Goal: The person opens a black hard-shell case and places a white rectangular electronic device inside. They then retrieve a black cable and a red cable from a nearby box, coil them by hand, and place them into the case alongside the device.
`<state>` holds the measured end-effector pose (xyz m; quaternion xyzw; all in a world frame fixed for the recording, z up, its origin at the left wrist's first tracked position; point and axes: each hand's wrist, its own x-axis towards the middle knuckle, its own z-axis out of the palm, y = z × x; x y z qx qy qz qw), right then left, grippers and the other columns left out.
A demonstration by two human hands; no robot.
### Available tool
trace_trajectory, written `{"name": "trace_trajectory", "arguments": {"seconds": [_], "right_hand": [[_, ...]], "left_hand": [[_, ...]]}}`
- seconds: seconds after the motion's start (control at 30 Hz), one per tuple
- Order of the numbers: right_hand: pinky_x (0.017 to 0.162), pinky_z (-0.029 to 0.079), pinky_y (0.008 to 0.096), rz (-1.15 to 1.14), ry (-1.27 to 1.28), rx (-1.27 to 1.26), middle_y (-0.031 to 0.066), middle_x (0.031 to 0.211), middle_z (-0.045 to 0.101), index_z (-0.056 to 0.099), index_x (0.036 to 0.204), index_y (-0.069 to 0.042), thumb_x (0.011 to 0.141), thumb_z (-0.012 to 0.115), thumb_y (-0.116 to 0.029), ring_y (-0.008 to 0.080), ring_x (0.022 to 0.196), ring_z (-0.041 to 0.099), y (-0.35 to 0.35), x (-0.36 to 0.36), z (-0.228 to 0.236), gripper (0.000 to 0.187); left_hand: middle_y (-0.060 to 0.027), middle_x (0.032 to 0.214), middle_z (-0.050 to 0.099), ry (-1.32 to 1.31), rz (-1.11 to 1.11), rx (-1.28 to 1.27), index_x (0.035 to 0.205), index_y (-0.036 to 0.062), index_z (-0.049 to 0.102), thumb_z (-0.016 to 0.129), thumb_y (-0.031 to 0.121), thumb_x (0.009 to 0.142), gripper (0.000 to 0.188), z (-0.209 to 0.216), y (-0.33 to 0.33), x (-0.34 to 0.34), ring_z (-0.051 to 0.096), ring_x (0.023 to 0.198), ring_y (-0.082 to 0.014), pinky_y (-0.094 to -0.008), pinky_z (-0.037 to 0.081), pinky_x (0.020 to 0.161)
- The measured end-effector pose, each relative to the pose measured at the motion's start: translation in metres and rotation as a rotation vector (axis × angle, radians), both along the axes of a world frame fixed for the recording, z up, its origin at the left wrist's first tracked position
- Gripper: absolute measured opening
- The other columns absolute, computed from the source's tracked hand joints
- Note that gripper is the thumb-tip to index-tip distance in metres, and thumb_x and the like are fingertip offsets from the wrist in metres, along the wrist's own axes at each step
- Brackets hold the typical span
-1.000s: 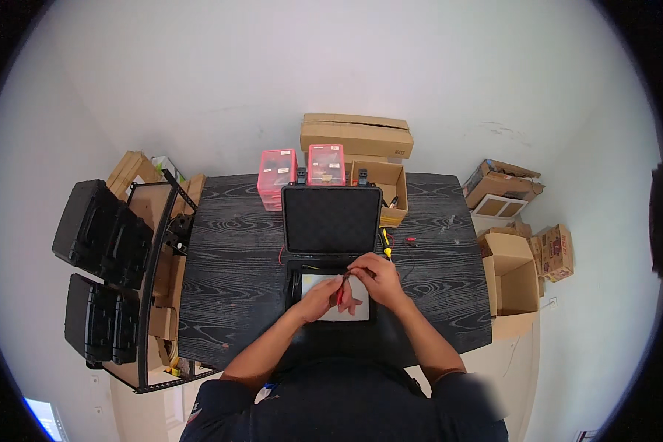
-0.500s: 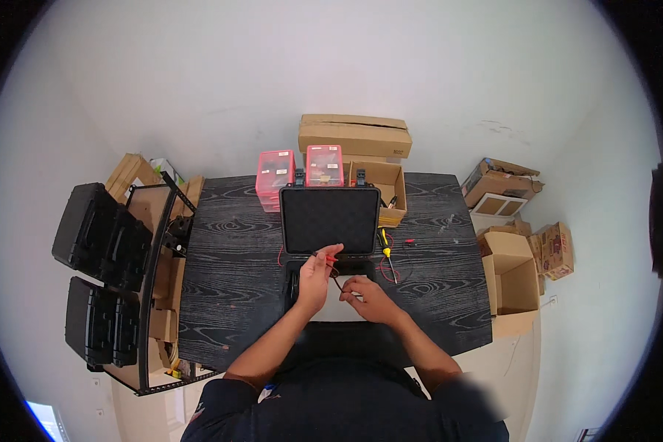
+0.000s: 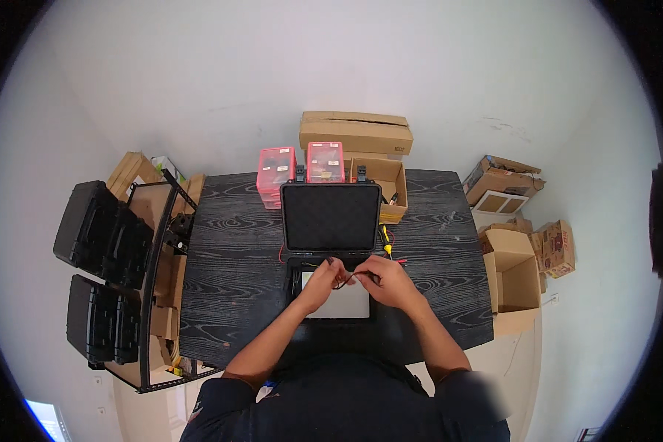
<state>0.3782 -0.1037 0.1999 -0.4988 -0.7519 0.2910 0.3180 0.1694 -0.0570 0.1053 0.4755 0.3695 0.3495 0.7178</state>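
Note:
An open black hard case (image 3: 331,215) with a foam-lined lid stands on the dark wood-grain table (image 3: 228,280). Its base holds a white panel (image 3: 342,303). My left hand (image 3: 323,278) and my right hand (image 3: 384,278) hover close together over the front of the case base. Both pinch a thin dark wire (image 3: 350,275) stretched between them. Red wires (image 3: 281,254) trail by the case's left side. A yellow-handled tool (image 3: 385,241) lies just right of the case.
Two pink boxes (image 3: 300,166) and an open cardboard box (image 3: 383,184) stand behind the case. More cardboard boxes (image 3: 510,265) sit on the floor at right. Black cases (image 3: 99,228) rest on a rack at left.
My hands moved up from the white panel toward the case's hinge side. The red item seen in them earlier is gone from view; they now hold a thin dark wire.

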Motion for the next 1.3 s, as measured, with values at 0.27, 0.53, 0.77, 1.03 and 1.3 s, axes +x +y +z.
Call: {"name": "trace_trajectory", "arguments": {"seconds": [0.27,0.53,0.77,1.03,1.3], "right_hand": [[0.084,0.057,0.0345,0.059,-0.027,-0.280,0.0129,0.122,0.069,0.065,0.131,-0.006,0.090,0.074,-0.005,0.0249,0.102,0.071,-0.003,0.009,0.008,0.042],[0.105,0.052,0.0398,0.025,0.064,0.149,0.0182,0.152,0.054,0.056,0.142,-0.005,0.093,0.069,-0.002,0.0331,0.136,0.058,0.014,-0.006,-0.020,0.051],[0.118,0.041,0.0503,-0.292,-0.042,0.405,0.0245,0.147,0.057,0.061,0.137,-0.006,0.087,0.071,-0.001,0.0423,0.142,0.051,0.014,-0.008,0.015,0.051],[0.083,0.059,0.0383,0.167,0.099,-0.009,0.0100,0.104,0.075,0.075,0.111,-0.008,0.092,0.074,-0.004,0.0286,0.105,0.072,0.011,0.002,0.010,0.020],[0.074,0.057,0.0361,0.305,-0.052,-0.035,0.0079,0.107,0.067,0.072,0.105,-0.003,0.090,0.074,-0.003,0.0249,0.091,0.069,0.013,0.004,0.036,0.015]], "left_hand": [[-0.0043,0.069,0.050,-0.433,-0.191,-0.235,0.091,0.0120,0.048,0.030,0.047,0.115,0.046,0.039,-0.002,-0.020,0.063,0.075,-0.0255,-0.0576,0.045,0.111],[-0.0018,0.066,0.045,-0.415,-0.534,-0.267,0.090,0.0126,0.046,0.026,0.052,0.114,0.051,0.051,-0.011,-0.019,0.062,0.069,-0.0242,-0.0595,0.048,0.107],[-0.0008,0.065,0.043,-0.357,-0.617,-0.274,0.095,0.0110,0.050,0.021,0.057,0.113,0.057,0.052,-0.015,-0.020,0.059,0.061,-0.0223,-0.0547,0.050,0.104],[-0.0014,0.070,0.047,-0.291,-0.597,-0.283,0.098,0.0102,0.052,0.029,0.056,0.111,0.053,0.040,-0.010,-0.020,0.060,0.061,-0.0212,-0.0546,0.052,0.102],[-0.0002,0.073,0.049,-0.041,-0.578,-0.177,0.099,0.0117,0.053,0.028,0.053,0.113,0.050,0.042,-0.009,-0.023,0.058,0.060,-0.0171,-0.0437,0.058,0.093]]}}
